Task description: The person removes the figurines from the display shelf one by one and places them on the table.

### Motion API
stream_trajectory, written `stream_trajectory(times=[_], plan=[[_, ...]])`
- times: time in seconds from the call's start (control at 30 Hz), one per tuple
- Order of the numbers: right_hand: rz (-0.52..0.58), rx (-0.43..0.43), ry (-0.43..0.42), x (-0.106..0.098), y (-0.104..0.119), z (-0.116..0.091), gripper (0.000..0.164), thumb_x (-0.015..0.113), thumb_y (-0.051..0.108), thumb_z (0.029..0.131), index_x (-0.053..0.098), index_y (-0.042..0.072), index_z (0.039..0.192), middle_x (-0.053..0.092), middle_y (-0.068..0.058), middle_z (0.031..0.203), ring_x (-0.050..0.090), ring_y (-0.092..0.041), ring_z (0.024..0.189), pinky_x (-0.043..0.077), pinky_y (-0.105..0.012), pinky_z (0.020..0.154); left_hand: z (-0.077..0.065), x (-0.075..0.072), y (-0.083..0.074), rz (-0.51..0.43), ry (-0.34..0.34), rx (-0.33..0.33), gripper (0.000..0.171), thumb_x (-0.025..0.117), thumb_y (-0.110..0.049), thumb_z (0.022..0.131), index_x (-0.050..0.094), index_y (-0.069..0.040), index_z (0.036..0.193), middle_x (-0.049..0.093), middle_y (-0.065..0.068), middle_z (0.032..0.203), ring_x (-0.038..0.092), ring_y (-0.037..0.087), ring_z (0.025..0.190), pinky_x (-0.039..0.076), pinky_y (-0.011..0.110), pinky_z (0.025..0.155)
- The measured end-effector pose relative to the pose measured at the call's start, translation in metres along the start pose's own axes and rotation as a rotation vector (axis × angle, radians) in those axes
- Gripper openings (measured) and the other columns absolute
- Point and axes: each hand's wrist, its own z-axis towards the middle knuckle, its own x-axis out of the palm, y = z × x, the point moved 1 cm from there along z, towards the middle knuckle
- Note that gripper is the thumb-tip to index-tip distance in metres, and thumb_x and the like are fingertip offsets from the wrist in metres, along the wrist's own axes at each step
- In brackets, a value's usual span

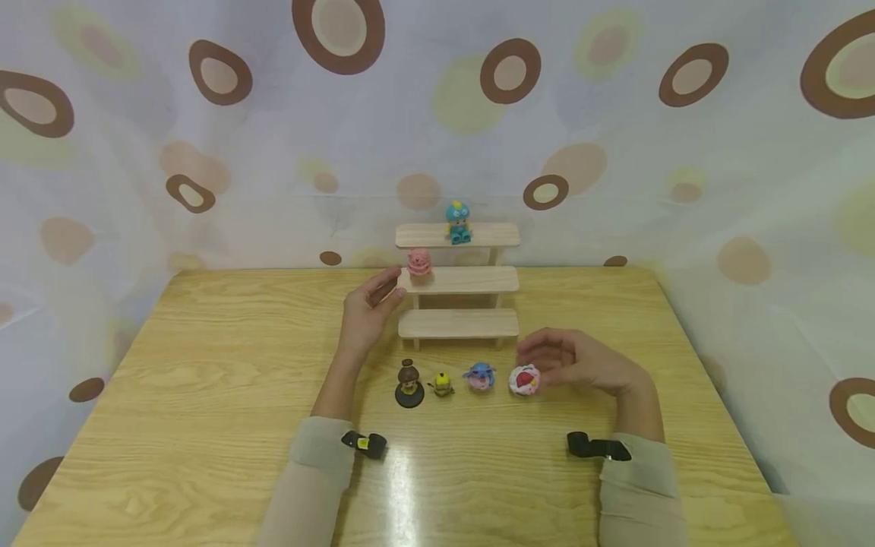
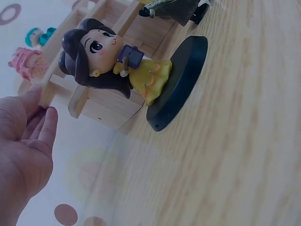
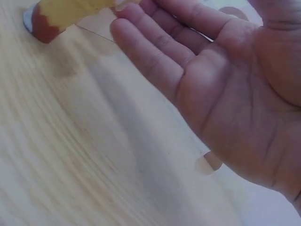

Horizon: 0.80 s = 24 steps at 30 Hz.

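Note:
My left hand (image 1: 365,308) is at the left end of the wooden three-step rack (image 1: 472,279), its fingers and thumb right at the middle shelf's edge. Just beyond the fingertips, a pink swirl-topped figurine (image 1: 419,263) stands on that shelf. My right hand (image 1: 581,361) is beside a white-and-pink figurine with a red top (image 1: 524,380), fingers reaching behind it and thumb near its side. In the right wrist view those fingers look fairly straight, next to a yellow base (image 3: 77,12) with a brown end. A blue-capped seated figurine (image 1: 459,222) sits on the top shelf.
In a row before the rack stand a dark-haired, yellow-dressed figurine (image 1: 409,386) on a black disc, a small yellow-topped figurine (image 1: 442,384) and a blue figurine (image 1: 481,376). The wooden table (image 1: 225,365) ends at a patterned curtain (image 1: 273,152) behind.

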Motion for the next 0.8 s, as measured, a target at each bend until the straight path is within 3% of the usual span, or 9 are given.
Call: stream_trajectory(times=[0.1,0.27,0.37,0.53,0.8], plan=[[0.001,-0.022,-0.037,-0.003,0.003,-0.002,0.054,0.068,-0.012,0.095,0.049,-0.011,0.145,0.049,-0.042,0.144,0.057,-0.039,0.137,0.054,-0.035,0.112,0.000,0.000,0.000,-0.005,-0.008,-0.006,0.046,0.075,-0.013,0.101,0.064,-0.008,0.145,0.058,0.009,0.154,0.055,0.026,0.143,0.054,0.026,0.108],[-0.008,-0.107,-0.113,-0.006,0.011,-0.002,0.052,0.060,-0.020,0.096,0.049,-0.011,0.146,0.057,-0.027,0.143,0.059,-0.029,0.137,0.050,-0.034,0.117,-0.002,0.002,-0.001,-0.020,-0.015,-0.019,0.046,0.075,-0.011,0.100,0.064,-0.007,0.145,0.057,0.008,0.154,0.055,0.026,0.143,0.055,0.027,0.108],[0.004,-0.191,-0.180,-0.006,0.024,0.003,0.051,0.059,-0.021,0.096,0.049,-0.012,0.144,0.059,-0.019,0.143,0.059,-0.023,0.136,0.046,-0.034,0.119,-0.001,0.004,0.000,-0.014,-0.024,-0.014,0.046,0.075,-0.011,0.100,0.064,-0.007,0.145,0.057,0.008,0.154,0.055,0.026,0.143,0.055,0.027,0.108],[0.034,-0.337,-0.303,0.001,0.050,0.013,0.050,0.060,-0.020,0.097,0.048,-0.013,0.145,0.059,-0.017,0.143,0.058,-0.025,0.138,0.046,-0.036,0.119,0.000,0.009,0.002,-0.036,-0.020,-0.006,0.046,0.074,-0.009,0.100,0.063,-0.005,0.145,0.059,0.010,0.153,0.055,0.027,0.143,0.056,0.026,0.106],[0.039,-0.361,-0.454,0.022,0.077,0.036,0.053,0.067,-0.018,0.095,0.052,-0.009,0.145,0.058,-0.015,0.144,0.058,-0.026,0.136,0.044,-0.035,0.120,-0.002,0.010,0.003,-0.023,-0.015,-0.002,0.046,0.074,-0.010,0.101,0.063,-0.006,0.145,0.060,0.010,0.152,0.055,0.028,0.143,0.056,0.025,0.105]])
